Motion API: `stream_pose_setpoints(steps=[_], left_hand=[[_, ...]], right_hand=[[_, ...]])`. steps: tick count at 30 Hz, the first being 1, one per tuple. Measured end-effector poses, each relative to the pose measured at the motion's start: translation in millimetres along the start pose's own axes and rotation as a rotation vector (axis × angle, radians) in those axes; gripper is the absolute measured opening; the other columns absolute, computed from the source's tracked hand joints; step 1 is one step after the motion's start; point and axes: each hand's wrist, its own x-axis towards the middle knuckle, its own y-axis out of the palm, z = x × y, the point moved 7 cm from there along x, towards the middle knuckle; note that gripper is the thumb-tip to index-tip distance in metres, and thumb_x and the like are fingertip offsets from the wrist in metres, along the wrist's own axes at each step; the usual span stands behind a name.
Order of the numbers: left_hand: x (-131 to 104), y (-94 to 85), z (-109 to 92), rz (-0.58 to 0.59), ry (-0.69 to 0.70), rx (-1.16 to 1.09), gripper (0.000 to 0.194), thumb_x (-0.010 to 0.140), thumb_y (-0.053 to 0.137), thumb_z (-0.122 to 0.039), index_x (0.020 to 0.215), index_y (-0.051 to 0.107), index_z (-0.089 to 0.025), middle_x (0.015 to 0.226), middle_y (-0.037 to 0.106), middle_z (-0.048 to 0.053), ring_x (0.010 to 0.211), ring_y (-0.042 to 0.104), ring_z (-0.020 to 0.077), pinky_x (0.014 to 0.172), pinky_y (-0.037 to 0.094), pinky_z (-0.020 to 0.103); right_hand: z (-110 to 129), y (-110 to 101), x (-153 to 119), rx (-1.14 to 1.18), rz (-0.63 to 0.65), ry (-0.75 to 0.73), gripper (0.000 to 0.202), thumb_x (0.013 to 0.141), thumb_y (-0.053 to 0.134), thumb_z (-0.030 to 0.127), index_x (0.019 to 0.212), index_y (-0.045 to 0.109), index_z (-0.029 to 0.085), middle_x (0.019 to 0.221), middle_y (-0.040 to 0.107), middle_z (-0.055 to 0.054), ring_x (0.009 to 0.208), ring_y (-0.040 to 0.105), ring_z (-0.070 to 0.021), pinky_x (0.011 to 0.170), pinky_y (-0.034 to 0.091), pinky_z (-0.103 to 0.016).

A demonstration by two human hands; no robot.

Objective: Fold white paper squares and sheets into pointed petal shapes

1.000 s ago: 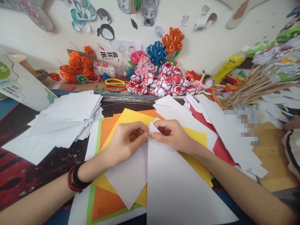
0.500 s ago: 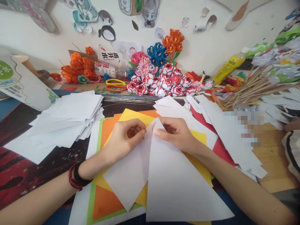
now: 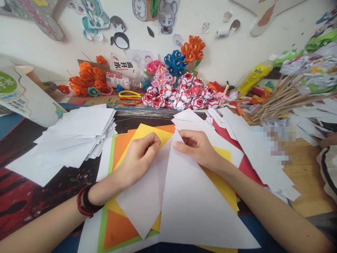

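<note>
My right hand (image 3: 196,146) pinches the top corner of a large white sheet of paper (image 3: 202,211), thumb in front and the other fingers curled behind. The sheet hangs down toward me as a wide triangle. Close by on the left, my left hand (image 3: 143,154) is closed at the upper edge of another white paper flap (image 3: 142,207); its fingertips hide the exact grip. Whether flap and sheet are one piece cannot be seen. Beneath both lie yellow paper (image 3: 142,130), orange paper (image 3: 118,228) and green-edged paper (image 3: 102,228).
White paper stacks lie left (image 3: 76,130) and right (image 3: 252,151). Behind are thin wires (image 3: 147,113), red-and-white paper flowers (image 3: 184,93), orange flowers (image 3: 86,75) and a yellow bottle (image 3: 255,77). Sticks with paper flowers (image 3: 279,95) lean at the right. A person's sleeve (image 3: 328,168) shows at the right edge.
My left hand has moved slightly left, away from my right hand, and its fingers have closed more. The large white sheet has shifted a little left at its lower edge.
</note>
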Motion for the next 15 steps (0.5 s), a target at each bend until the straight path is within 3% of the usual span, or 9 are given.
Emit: stream_pose_setpoints(steps=[5,10,13,15], left_hand=[[6,-7.7,-4,-0.003,-0.058,-0.158,0.028,0.089,0.04,-0.028,0.063,0.037,-0.02,0.061,0.035,-0.003,0.056,0.032,0.0108,0.051,0.028,0.025],[9,-41.7,-25,-0.053,-0.056,-0.086,0.035,0.089,0.042,-0.029,0.056,0.032,-0.02,0.053,0.032,-0.003,0.051,0.028,0.0103,0.046,0.023,0.025],[-11,-50.3,-40,0.073,-0.02,0.031,0.035,0.086,0.046,-0.028,0.054,0.037,-0.019,0.051,0.034,-0.003,0.048,0.029,0.0093,0.043,0.024,0.024],[-39,-45.9,-44,0.213,0.014,0.139,0.028,0.08,0.054,-0.022,0.053,0.047,-0.019,0.049,0.041,-0.004,0.046,0.033,0.0089,0.043,0.026,0.023]], right_hand=[[2,-5,4,-0.003,-0.042,-0.028,0.032,0.081,0.067,0.045,0.073,0.055,0.016,0.068,0.048,0.001,0.059,0.043,-0.0102,0.05,0.033,-0.022],[2,-8,5,0.01,-0.069,-0.032,0.03,0.082,0.065,0.041,0.074,0.054,0.015,0.069,0.048,0.002,0.059,0.043,-0.0097,0.051,0.033,-0.022],[0,-8,5,0.063,-0.052,-0.024,0.028,0.082,0.066,0.04,0.077,0.055,0.015,0.072,0.052,0.001,0.062,0.047,-0.0108,0.053,0.037,-0.022],[0,-8,6,0.087,-0.043,-0.014,0.028,0.08,0.068,0.04,0.08,0.056,0.015,0.074,0.055,0.0,0.063,0.05,-0.0113,0.054,0.038,-0.022]])
